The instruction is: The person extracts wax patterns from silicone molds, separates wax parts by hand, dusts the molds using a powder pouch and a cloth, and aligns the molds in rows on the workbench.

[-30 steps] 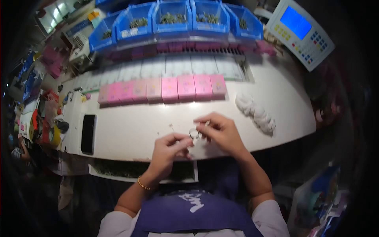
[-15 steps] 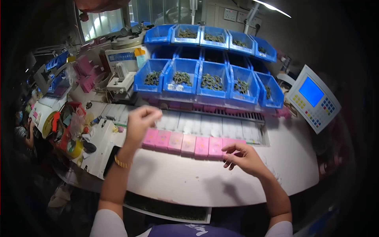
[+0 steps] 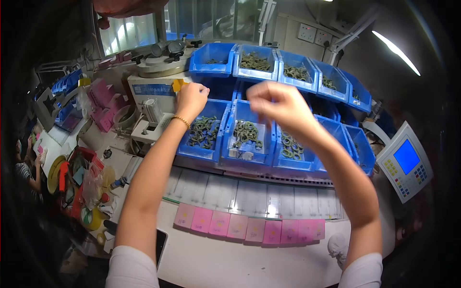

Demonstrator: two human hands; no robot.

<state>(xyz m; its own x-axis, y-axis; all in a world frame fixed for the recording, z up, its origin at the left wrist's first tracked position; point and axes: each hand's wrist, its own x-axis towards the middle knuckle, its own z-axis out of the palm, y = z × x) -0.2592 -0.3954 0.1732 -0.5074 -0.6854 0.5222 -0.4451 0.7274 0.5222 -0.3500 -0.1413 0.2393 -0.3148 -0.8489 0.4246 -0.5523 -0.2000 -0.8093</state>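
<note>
Along the far edge of the tabletop point(image 3: 206, 261), blue bins point(image 3: 254, 74) hold greenish rings point(image 3: 246, 132). The left hand point(image 3: 192, 99), curled, is near the lower row's left end; the right hand point(image 3: 281, 106), bent, blurred, near the middle bins. Whether either grasps a ring, I cannot tell.

Right hand: blurred point(image 3: 281, 106); fingers smeared, cannot tell whether anything is held.
Left hand: curled point(image 3: 193, 100); inside of the fist hidden, contents cannot be told.
Phone: mostly covered by the left forearm point(image 3: 144, 197); only one side shows point(image 3: 161, 244).
White bundle: partly hidden behind the right forearm point(image 3: 353, 187); material cannot be told point(image 3: 337, 246).
Pink blocks: writing too small to read point(image 3: 249, 229).
Machine label: smaller lettering illegible point(image 3: 153, 90).
Table: near edge cut off by the bottom of the view point(image 3: 216, 269).
Sleeves: both cut off there too point(image 3: 132, 269).
Red bag: cut off at top point(image 3: 129, 8).
Co-worker: partly lost in the dark left margin point(image 3: 26, 172).
</note>
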